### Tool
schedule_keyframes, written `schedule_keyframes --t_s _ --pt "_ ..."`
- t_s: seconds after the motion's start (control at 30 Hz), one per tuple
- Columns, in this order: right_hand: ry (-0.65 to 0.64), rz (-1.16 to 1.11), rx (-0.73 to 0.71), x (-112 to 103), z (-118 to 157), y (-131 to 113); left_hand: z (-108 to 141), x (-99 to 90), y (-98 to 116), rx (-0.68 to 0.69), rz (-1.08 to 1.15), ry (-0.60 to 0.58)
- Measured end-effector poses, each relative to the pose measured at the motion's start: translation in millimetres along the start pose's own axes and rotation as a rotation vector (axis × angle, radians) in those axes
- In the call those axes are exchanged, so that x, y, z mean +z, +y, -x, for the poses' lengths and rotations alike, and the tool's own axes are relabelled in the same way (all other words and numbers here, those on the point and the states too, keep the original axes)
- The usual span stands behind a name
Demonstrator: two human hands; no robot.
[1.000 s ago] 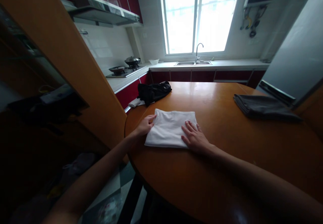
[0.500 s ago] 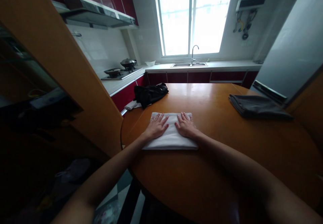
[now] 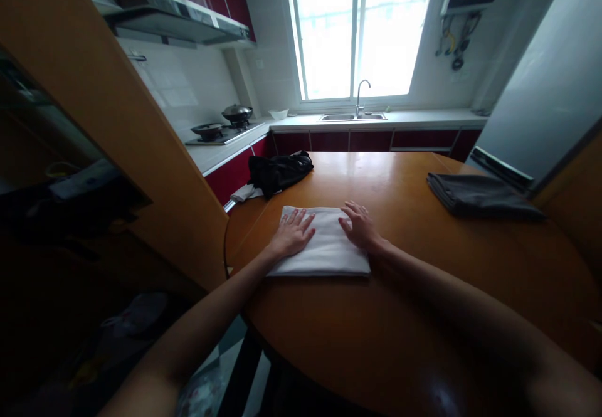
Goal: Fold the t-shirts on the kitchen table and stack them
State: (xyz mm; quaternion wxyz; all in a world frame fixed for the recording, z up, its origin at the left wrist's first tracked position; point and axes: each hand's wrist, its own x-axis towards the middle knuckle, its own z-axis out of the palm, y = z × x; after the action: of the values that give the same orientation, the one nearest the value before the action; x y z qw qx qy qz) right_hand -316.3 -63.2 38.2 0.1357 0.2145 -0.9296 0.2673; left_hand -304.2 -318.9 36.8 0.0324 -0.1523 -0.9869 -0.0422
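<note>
A folded white cloth (image 3: 324, 251) lies flat on the wooden table (image 3: 404, 316), near its left part. My left hand (image 3: 291, 234) rests on the cloth's left side, palm down with the fingers spread. Over the right edge of the cloth is my right hand (image 3: 360, 224), its fingers apart and nothing held in it. Whether the right palm touches the cloth is hard to tell.
A black cloth bundle (image 3: 279, 172) and a small white cloth (image 3: 247, 193) lie at the table's back left. Folded dark grey fabric (image 3: 480, 196) is at the right. An orange wooden panel (image 3: 188, 229) stands left of the table.
My right hand has shifted to the right, from the upper middle of the white cloth to its right edge. My left hand has stayed in place on the cloth.
</note>
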Motion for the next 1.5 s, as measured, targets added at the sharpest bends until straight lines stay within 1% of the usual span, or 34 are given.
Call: schedule_keyframes --t_s 0.03,0.07,0.1,0.17,0.2,0.23,0.3,0.37,0.47,0.57,0.63,0.7,0.77,0.83,0.93,1.0,1.07,1.13,1.23,1.3,1.33,1.4,1.47,1.5 --pt "0.042 -0.051 -0.075 -6.4 12.5 0.1 -0.3 0.9 -0.6 -0.001 -0.008 0.004" --pt "0.053 -0.100 -0.166 -13.6 26.4 0.8 -0.7 1.8 -1.1 -0.001 -0.018 0.007" --pt "0.038 -0.136 -0.262 -21.2 40.6 2.1 -1.0 2.7 -1.5 -0.002 -0.028 0.011" --pt "-0.059 -0.144 -0.422 -35.0 66.1 5.9 -1.6 4.3 -2.0 -0.003 -0.048 0.016" --pt "-0.105 -0.130 -0.467 -40.2 75.8 8.0 -1.9 4.8 -2.1 -0.003 -0.056 0.017" --pt "-0.141 -0.113 -0.488 -43.8 82.9 9.8 -2.1 5.1 -2.1 -0.002 -0.062 0.017" --pt "-0.158 -0.100 -0.485 -46.0 89.4 12.0 -2.5 5.0 -2.2 -0.005 -0.069 0.014" --pt "-0.116 -0.099 -0.474 -44.0 88.8 11.5 -2.5 4.2 -2.3 -0.009 -0.070 0.013" --pt "-0.016 -0.095 -0.454 -41.2 85.2 6.2 -2.5 3.1 -2.5 -0.008 -0.074 0.013" --pt "0.037 -0.047 -0.431 -45.2 86.5 -0.9 -2.5 2.9 -2.9 -0.005 -0.080 0.009" --pt "0.016 0.071 -0.485 -50.4 90.0 -4.7 -2.5 3.0 -3.1 -0.002 -0.079 0.010" --pt "-0.042 0.212 -0.561 -55.4 94.3 -7.7 -2.4 2.9 -3.0 0.002 -0.075 0.013" --pt "-0.106 0.309 -0.598 -59.5 98.1 -10.4 -2.2 2.5 -2.7 0.003 -0.071 0.014" --pt "-0.135 0.361 -0.596 -62.7 100.4 -13.2 -2.0 1.9 -2.2 0.002 -0.070 0.011" --pt "-0.110 0.360 -0.556 -66.0 101.3 -17.4 -1.8 1.5 -1.6 0.002 -0.070 0.012" --pt "-0.084 0.304 -0.472 -65.6 102.1 -19.2 -1.7 1.6 -1.6 0.002 -0.068 0.017" --pt "-0.089 0.238 -0.369 -62.8 105.1 -19.0 -1.8 1.8 -1.8 0.003 -0.068 0.019" --pt "-0.134 0.196 -0.315 -59.1 109.8 -15.6 -1.9 2.1 -2.0 0.003 -0.069 0.019" --pt "-0.243 0.137 -0.327 -57.8 113.7 -5.4 -2.2 2.5 -2.0 -0.002 -0.069 0.019" --pt "-0.296 0.054 -0.322 -60.9 108.0 1.2 -2.6 2.6 -1.8 -0.004 -0.067 0.020" --pt "-0.285 0.010 -0.295 -62.7 101.9 3.0 -2.7 2.6 -1.6 -0.002 -0.065 0.021" --pt "-0.186 -0.043 -0.210 -63.9 84.3 1.5 -2.8 2.2 -1.2 0.004 -0.065 0.024" --pt "-0.070 -0.033 -0.145 -58.8 64.8 -6.6 -2.4 1.9 -0.7 0.006 -0.069 0.026" --pt "-0.048 -0.014 -0.141 -53.5 56.6 -12.0 -2.0 1.8 -0.4 0.004 -0.071 0.027"
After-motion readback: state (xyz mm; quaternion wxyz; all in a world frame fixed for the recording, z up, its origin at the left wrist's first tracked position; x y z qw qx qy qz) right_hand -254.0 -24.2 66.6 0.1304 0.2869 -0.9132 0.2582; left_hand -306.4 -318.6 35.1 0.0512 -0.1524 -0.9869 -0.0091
